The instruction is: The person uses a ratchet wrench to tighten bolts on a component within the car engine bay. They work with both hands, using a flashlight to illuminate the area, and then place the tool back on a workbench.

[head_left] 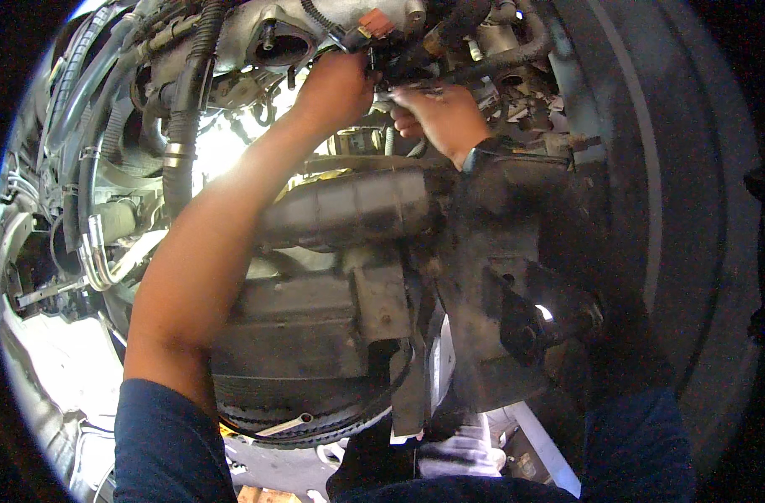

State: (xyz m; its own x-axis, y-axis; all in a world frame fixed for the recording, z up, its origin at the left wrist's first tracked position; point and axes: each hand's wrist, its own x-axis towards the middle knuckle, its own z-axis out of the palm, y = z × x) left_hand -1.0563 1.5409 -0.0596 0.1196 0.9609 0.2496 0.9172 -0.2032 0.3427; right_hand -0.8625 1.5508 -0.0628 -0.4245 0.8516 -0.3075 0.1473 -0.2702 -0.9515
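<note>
1. The engine (315,335) fills most of your view — a dark, grimy block with a ribbed pulley (315,419) at its lower edge and a rusty bracket (382,302) bolted on its front
2. To your right a wide dark curved panel (651,168) arcs from top to bottom, well apart from where your hands are working
3. A dull metal cylinder (349,210) lies crosswise in the middle, just beneath both your wrists
4. On your left a thick ribbed black hose (186,109) runs down from the top, with bent shiny metal pipes (106,260) near its lower end
5. Your left arm comes up from the lower edge in a dark blue sleeve (165,444); your left hand (332,88) is curled closed at the black wiring plug (391,63) near the top centre, though how firmly it grips cannot be told
6. Your right hand (441,117) sits just beside it, fingers bent and pinching the same black plug from below — a dark watch (483,155) is on that wrist
7. A small orange connector (374,21) sits just above the plug, close to your left knuckles
</note>
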